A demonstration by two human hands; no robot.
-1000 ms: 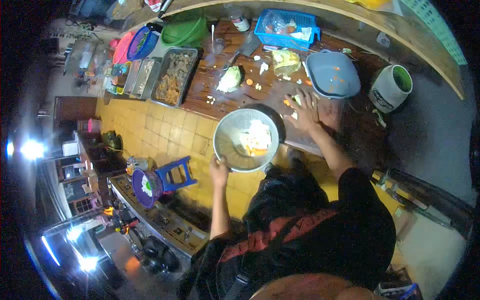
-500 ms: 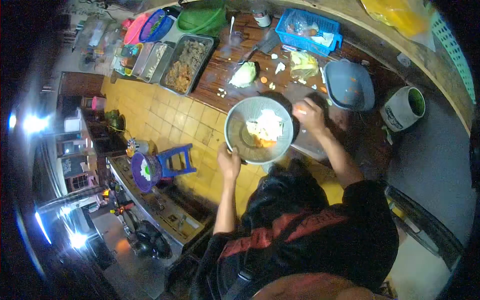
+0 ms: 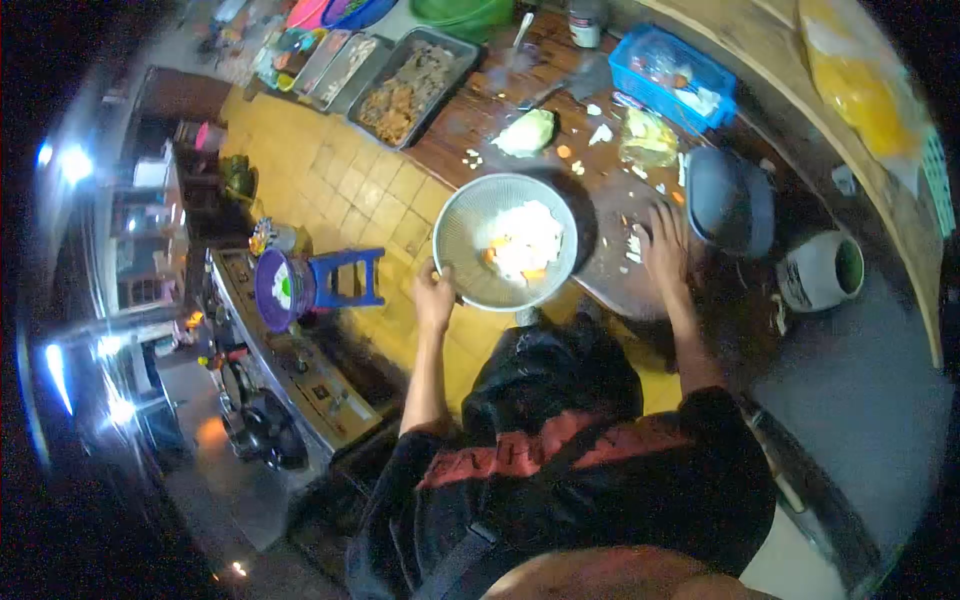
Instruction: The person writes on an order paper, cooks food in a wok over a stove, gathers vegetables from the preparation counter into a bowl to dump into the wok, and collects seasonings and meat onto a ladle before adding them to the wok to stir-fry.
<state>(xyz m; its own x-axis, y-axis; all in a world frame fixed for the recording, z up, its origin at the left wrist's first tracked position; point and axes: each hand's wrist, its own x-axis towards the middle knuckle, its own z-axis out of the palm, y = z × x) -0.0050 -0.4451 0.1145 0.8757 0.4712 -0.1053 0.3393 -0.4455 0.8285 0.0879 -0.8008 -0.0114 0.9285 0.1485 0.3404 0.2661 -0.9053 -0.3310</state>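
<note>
My left hand (image 3: 434,298) grips the near-left rim of a metal colander (image 3: 462,228), which is held over the table's edge. White and orange cut vegetable pieces (image 3: 530,240) lie inside it. My right hand (image 3: 666,248) rests with fingers spread on a dark cutting board (image 3: 612,280), beside small white scraps (image 3: 633,246). Farther back on the table are a piece of cabbage (image 3: 527,133), an orange carrot slice (image 3: 564,152) and a yellowish bag (image 3: 648,138).
At right stand a grey basin (image 3: 735,205) and a white tub (image 3: 822,270). A blue basket (image 3: 672,78) sits at the back, and a metal tray (image 3: 420,85) of food at back left. A blue stool (image 3: 347,278) and a stove (image 3: 315,385) are at left.
My right hand has moved from beside the colander down onto the cutting board, its fingers now spread. More white pieces show in the colander. The whole view has shifted.
</note>
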